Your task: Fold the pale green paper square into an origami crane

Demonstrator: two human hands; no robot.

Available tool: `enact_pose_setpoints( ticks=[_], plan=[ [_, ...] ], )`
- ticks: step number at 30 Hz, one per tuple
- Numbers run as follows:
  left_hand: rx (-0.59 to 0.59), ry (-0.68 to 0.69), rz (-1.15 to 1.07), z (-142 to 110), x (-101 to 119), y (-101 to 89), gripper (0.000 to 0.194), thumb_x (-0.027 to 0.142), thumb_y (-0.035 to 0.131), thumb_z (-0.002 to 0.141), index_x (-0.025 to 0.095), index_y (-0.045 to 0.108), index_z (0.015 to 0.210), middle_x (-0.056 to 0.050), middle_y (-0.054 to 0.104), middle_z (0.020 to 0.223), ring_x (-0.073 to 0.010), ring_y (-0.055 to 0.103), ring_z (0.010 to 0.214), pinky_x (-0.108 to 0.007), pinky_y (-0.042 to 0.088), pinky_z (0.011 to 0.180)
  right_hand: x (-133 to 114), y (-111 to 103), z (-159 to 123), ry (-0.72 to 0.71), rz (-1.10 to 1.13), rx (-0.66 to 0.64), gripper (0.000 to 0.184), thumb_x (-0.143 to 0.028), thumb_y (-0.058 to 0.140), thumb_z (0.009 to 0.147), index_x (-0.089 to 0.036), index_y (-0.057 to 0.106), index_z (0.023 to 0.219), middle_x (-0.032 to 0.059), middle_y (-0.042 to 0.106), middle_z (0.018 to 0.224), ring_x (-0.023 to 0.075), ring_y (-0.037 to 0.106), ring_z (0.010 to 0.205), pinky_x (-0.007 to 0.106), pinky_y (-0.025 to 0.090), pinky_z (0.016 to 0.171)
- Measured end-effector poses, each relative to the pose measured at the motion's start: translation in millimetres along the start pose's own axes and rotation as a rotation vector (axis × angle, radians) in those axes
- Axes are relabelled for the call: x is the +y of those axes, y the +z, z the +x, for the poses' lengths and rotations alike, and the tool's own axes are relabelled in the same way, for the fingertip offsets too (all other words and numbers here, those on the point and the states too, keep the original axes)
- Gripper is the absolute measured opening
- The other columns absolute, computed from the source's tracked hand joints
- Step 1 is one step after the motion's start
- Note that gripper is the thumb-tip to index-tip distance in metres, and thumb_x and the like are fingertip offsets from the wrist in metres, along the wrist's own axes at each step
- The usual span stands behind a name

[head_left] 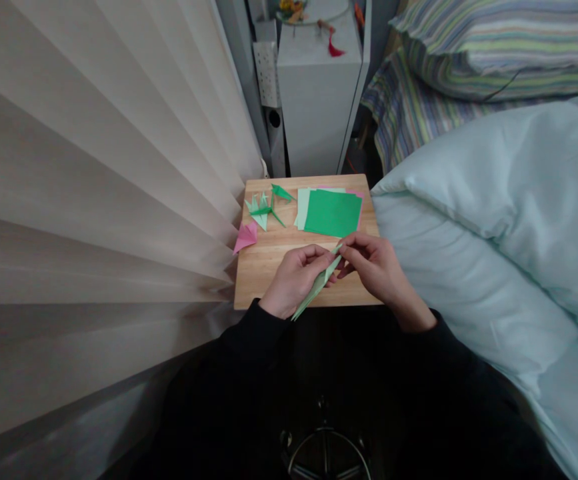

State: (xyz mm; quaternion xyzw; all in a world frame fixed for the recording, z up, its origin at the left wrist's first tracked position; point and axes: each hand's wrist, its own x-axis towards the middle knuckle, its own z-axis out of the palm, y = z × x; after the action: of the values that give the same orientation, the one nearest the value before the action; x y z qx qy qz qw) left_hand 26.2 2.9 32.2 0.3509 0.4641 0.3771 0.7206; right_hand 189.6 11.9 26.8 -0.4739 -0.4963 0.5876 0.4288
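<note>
A narrow piece of folded light green paper (317,285) is held slantwise above the near part of a small wooden table (263,280). My left hand (299,275) is closed around its middle, thumb on top. At the upper tip, the fingers of my right hand (375,265) pinch the paper; the fold there is too small to make out. Just beyond my hands lies a stack of paper sheets with a dark green sheet (333,213) on top. Folded green paper figures (270,209) and a pink folded paper piece (246,237) lie at the table's left.
A pleated curtain (119,167) hangs close along the left side. Behind the table stands a white cabinet (319,100) with small items on top. To the right is a bed with a pale blue quilt (479,220) and a striped pillow (509,53).
</note>
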Motion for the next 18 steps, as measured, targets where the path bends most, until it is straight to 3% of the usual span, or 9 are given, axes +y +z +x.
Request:
enact_pose_setpoints(
  ticks=[10, 18],
  plan=[
    [-0.005, 0.112, 0.017, 1.6, -4.0, -0.8, 0.030, 0.041, 0.080, 0.080, 0.014, 0.067, 0.079, 0.000, 0.067, 0.064, -0.0103, 0.062, 0.057, -0.023, 0.049, 0.060, -1.0, -2.4, 1.5, -0.001, -0.005, -0.059, 0.028, -0.043, 0.078, 0.080, -0.018, 0.064, 0.080, -0.0007, 0.066, 0.069, 0.0134, 0.068, 0.063, 0.025, 0.060, 0.056],
    [-0.008, 0.026, -0.051, -1.0, 0.3, 0.2, 0.022, 0.032, 0.080, 0.078, 0.014, 0.066, 0.082, 0.000, 0.067, 0.066, -0.0095, 0.063, 0.056, -0.021, 0.049, 0.058, 0.8, -4.4, 1.2, -0.043, -0.056, -0.060, 0.023, -0.038, 0.075, 0.084, -0.018, 0.065, 0.081, -0.0006, 0.065, 0.071, 0.0132, 0.066, 0.064, 0.025, 0.061, 0.055]
  ],
)
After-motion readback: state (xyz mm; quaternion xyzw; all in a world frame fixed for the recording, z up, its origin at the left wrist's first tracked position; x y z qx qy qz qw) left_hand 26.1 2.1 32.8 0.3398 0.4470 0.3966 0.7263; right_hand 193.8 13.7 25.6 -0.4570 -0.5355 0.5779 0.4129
